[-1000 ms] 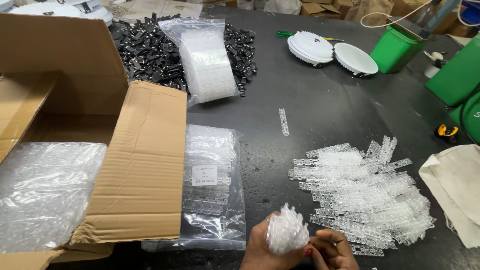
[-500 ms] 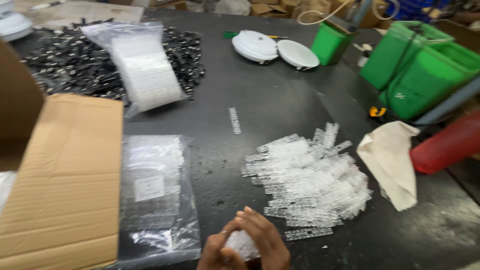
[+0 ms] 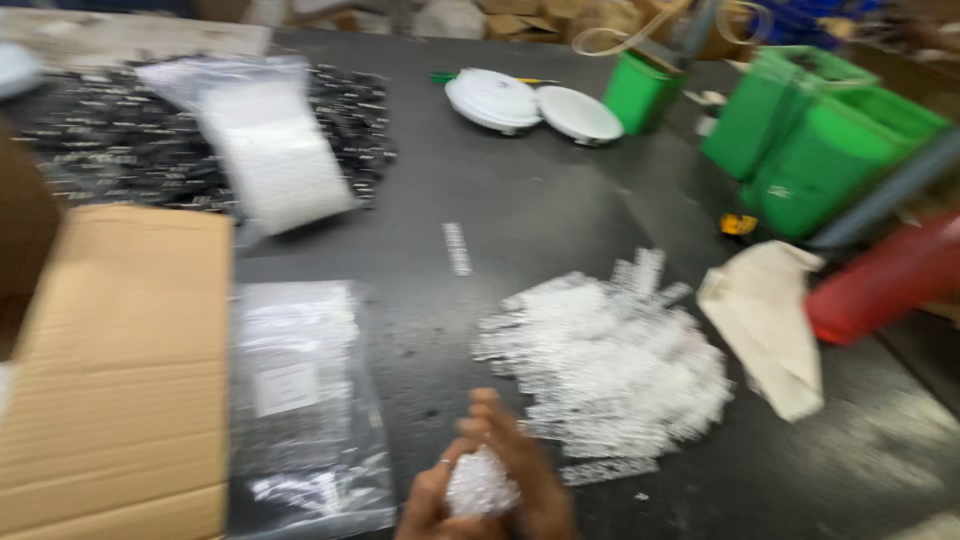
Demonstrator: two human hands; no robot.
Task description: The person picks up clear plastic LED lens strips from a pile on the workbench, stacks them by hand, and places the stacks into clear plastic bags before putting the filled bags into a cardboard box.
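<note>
Both hands [image 3: 490, 490] at bottom center, fingers pinching one clear bundle [image 3: 480, 485]; a large clear pile [image 3: 610, 365] on the table [image 3: 540, 220] remains ungathered.

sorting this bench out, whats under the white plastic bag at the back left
The white plastic bag lies on a spread of small black parts, which show on both sides of it. What is directly beneath it is covered, and the picture is too blurred to tell more.

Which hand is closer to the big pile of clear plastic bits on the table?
Right. The right hand sits just below the pile, nearly touching; the left hand is farther left, beside the flat plastic bag.
</note>
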